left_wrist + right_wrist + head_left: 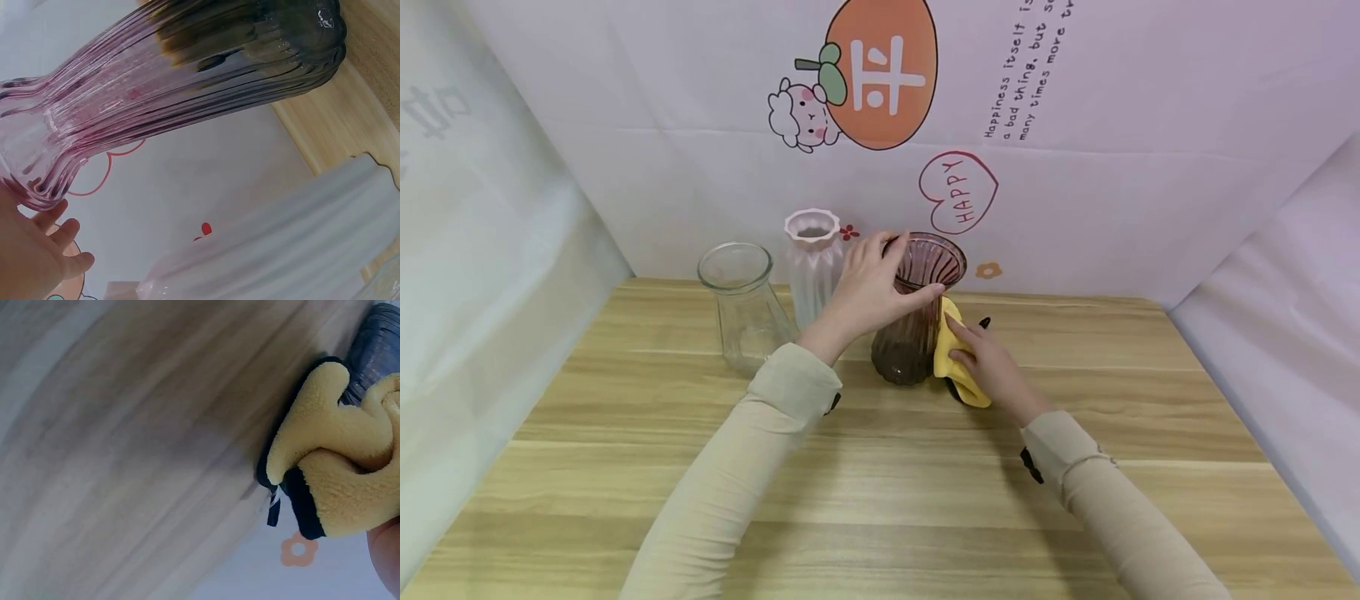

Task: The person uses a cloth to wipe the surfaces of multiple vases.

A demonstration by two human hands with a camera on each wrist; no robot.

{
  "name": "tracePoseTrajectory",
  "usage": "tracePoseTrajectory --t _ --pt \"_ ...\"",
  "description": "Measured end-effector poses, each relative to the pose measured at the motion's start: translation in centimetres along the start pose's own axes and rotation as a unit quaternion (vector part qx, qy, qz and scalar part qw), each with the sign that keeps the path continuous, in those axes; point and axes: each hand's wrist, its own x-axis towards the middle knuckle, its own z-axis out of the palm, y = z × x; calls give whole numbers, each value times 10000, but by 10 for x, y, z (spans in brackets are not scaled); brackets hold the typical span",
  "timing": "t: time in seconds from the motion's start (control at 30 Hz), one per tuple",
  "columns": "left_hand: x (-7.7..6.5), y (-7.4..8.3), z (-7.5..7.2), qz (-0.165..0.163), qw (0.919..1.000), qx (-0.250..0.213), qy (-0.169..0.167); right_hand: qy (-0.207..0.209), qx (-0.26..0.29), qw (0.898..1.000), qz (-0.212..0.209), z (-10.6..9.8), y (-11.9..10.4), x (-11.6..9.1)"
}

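A purple ribbed glass vase [904,346] with a flared rim stands on the wooden table near the back wall. My left hand [871,287] holds it by the rim, thumb on the near side and fingers on the far side. In the left wrist view the vase [119,100] is pinkish near its mouth and dark at its base. At the vase's right side my right hand [994,365] grips a yellow cloth [946,354] with dark edging. The right wrist view shows the cloth [325,425] bunched in folds beside the vase's lower part [378,347], most of the hand being out of frame.
Left of the purple vase stands a white pleated vase [808,279], partly behind my left forearm. Farther left is a clear glass vase [741,321]. A white printed cloth wall [1075,225] rises along the table's [887,492] back edge.
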Motion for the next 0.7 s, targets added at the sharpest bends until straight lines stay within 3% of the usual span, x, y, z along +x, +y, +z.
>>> tracePoseTrajectory --t 0.2,0.5,0.7 --pt "1 -3 -3 117 9997 187 42 235 505 9984 58 -10 -9 8" --pt "4 -3 -5 74 9998 104 -171 1369 736 9873 -320 -29 -30 20" --pt "3 -3 -5 33 9996 9 -274 1028 577 9929 -180 -28 -32 19"
